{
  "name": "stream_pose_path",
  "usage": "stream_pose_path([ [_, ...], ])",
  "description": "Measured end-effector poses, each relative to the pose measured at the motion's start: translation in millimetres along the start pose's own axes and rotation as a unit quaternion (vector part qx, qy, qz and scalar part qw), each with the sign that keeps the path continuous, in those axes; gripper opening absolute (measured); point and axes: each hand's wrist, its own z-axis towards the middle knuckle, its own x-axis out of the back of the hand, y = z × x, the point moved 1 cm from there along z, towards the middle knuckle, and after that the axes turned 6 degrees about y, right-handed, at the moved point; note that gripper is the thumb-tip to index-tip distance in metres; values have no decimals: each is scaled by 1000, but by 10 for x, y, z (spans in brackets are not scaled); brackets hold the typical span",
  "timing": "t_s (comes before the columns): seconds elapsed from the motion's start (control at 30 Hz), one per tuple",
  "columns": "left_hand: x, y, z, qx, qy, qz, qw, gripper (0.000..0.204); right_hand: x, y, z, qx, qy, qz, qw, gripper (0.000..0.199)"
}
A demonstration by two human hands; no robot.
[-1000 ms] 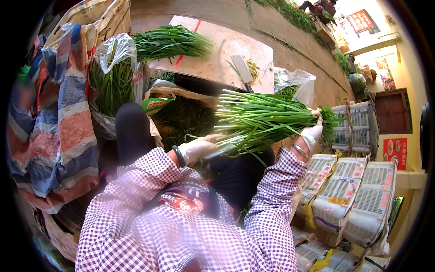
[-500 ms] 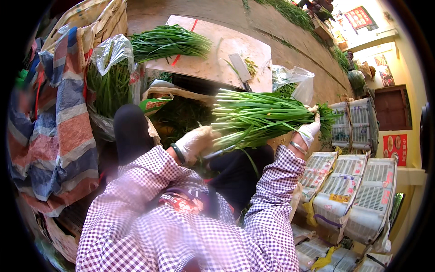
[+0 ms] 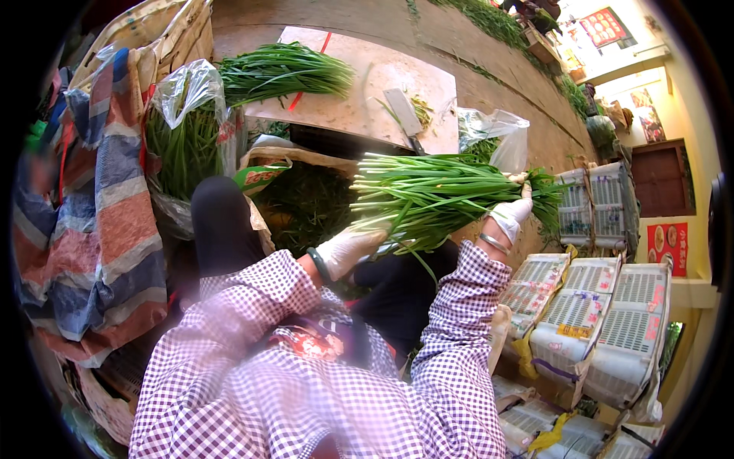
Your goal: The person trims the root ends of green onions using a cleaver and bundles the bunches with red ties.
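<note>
- Held bunch of long green stalks (image 3: 443,191): hung in the air on your side of the board (image 3: 375,53), off its near right corner; pale ends left, leafy tips right.
- Your right hand (image 3: 511,216), gloved: fingers wrapped around the bunch toward the leafy end, thumb over its upper side; the tips stuck out beyond the grip.
- Your left hand (image 3: 349,249), gloved: fingers at the lower pale ends, the bunch above and to their right; you may have been pinching a few stalks, but I could not tell.
- Risk, as I judged it: the bunch looked untied, so a slack right grip could have let stalks slide out; a hard left tug could have fanned the pale ends, a few lower stalks already straying.
- Second risk: the knife (image 3: 404,112) lay by trimmings (image 3: 421,112), handle at the board's near edge toward that corner; a swing of the bunch might have knocked it.
</note>
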Motion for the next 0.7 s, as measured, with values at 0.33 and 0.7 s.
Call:
stream_pose_path([
  [0.33,39,179,-84,13,22,-3,1000,35,-264,85,-205,6,5,-1,1000,18],
  [0.7,737,-89,-57,75,99,209,970,55,-269,-169,-116,45,29,-3,999,20],
])
